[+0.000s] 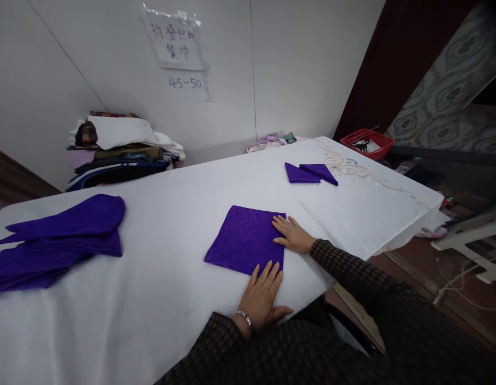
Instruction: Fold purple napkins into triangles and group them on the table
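Observation:
A purple cloth napkin (243, 238) with a faint woven pattern lies flat on the white tablecloth (163, 240) in front of me, in a four-sided shape. My left hand (261, 297), with a bracelet at the wrist, rests its outstretched fingers on the napkin's near corner. On the right edge lies my right hand (294, 233), fingers spread and palm down. Farther back to the right are folded purple napkins (312, 174) with pointed ends, partly overlapping. At the far left, several more purple napkins (67, 235) sit in a loose pile.
Folded clothes (123, 149) are stacked against the wall at the back left. A handwritten sign (177, 48) hangs above. Beyond the table's right end stand a red basket (368, 144) holding scissors and a white plastic stool (476, 240). A small fabric heap (267, 141) lies behind.

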`<state>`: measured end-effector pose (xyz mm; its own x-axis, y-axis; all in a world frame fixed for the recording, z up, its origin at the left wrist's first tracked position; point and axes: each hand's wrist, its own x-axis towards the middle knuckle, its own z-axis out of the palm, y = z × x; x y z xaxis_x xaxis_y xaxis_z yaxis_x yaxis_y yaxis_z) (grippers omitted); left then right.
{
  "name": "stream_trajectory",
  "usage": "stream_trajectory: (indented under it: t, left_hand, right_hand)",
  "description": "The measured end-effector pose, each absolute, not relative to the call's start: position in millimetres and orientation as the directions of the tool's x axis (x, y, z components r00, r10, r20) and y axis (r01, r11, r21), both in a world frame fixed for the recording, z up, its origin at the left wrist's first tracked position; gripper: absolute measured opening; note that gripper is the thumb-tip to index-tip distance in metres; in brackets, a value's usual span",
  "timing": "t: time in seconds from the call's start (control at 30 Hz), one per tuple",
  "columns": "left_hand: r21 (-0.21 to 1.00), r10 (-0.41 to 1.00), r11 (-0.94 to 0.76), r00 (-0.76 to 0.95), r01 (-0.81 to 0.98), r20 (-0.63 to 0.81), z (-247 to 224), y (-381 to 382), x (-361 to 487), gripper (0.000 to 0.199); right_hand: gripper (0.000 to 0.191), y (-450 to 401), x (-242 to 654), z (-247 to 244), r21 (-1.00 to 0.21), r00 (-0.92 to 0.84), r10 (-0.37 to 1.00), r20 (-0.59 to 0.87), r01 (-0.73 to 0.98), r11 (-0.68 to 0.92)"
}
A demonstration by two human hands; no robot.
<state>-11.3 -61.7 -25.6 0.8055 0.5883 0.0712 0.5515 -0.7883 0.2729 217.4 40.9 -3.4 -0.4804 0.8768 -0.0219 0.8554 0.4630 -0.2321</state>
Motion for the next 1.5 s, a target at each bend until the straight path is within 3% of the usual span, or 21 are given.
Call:
stream_trajectory:
  t: [0.57,0.67,0.8,0.93,1.07,1.27,1.5]
  left_hand:
    - [0.307,0.604,-0.767,0.795,0.564,0.05,-16.6,-62.6,-9.0,0.074]
    - [0.315,0.608,-0.764,0.792,0.563,0.061,-16.0,-64.0,-8.4,0.078]
    - [0.369,0.625,-0.741,0.777,0.561,0.075,-10.3,-66.4,-7.1,0.08]
    - [0.413,0.688,-0.69,0.716,0.594,0.12,4.2,-62.0,-15.6,0.06]
    - [0.344,0.768,-0.632,0.62,0.695,0.161,14.3,-49.7,-35.9,0.048]
    - [0.209,0.838,-0.543,0.538,0.813,0.086,5.2,-33.7,-62.0,0.057]
    - [0.108,0.951,-0.307,0.308,0.946,0.007,-7.8,-14.8,-111.0,0.059]
  right_hand:
    - [0.07,81.8,231.9,-2.5,-0.199,-0.345,0.936,-0.063,0.924,0.327]
    - [0.071,72.9,224.5,4.1,-0.222,-0.3,0.954,-0.012,0.931,0.29]
    - [0.067,27.6,198.4,10.9,-0.306,-0.442,0.895,0.066,0.845,0.439]
    - [0.064,-33.0,171.9,10.3,-0.39,-0.555,0.825,0.103,0.74,0.547]
    - [0.07,-63.0,164.0,3.5,-0.362,-0.62,0.776,0.114,0.701,0.614]
    - [0.07,-64.5,166.9,-6.4,-0.243,-0.708,0.705,0.046,0.676,0.695]
    - [0.071,-65.4,167.2,-4.7,-0.232,-0.709,0.704,0.027,0.681,0.695]
